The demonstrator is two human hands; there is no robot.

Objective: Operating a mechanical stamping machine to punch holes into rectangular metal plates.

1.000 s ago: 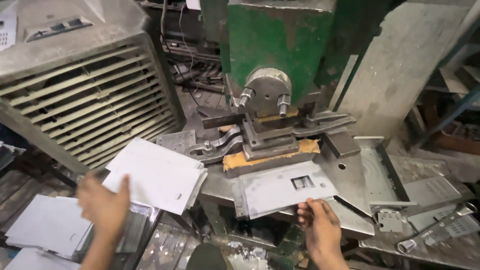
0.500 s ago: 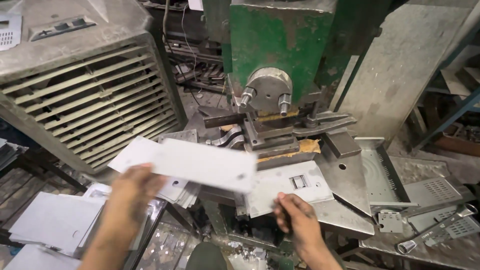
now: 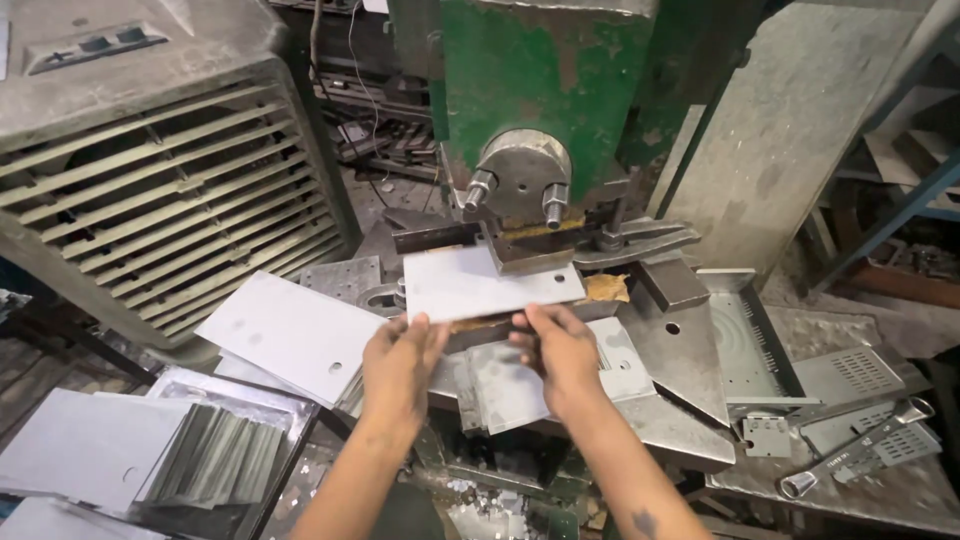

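Note:
A flat white metal sheet (image 3: pixel 480 280) lies in the die of a green press machine (image 3: pixel 560 90), under its round ram head (image 3: pixel 518 180). My left hand (image 3: pixel 400 365) grips the sheet's near left edge. My right hand (image 3: pixel 558 350) pinches its near right edge. Below the hands lies another grey punched sheet (image 3: pixel 520 385) on the press bed. A stack of white sheets (image 3: pixel 290 335) sits to the left of my left hand.
A grey louvred cooler housing (image 3: pixel 150 190) stands at the left. More sheets and a bundle of strips (image 3: pixel 215 455) lie at lower left. Perforated metal parts (image 3: pixel 850 375) and a tool (image 3: pixel 850 450) rest on the bench at right.
My left hand lifted a white sheet from the left stack and carried it into the die. My right hand left the punched sheet and moved up to the new sheet's edge.

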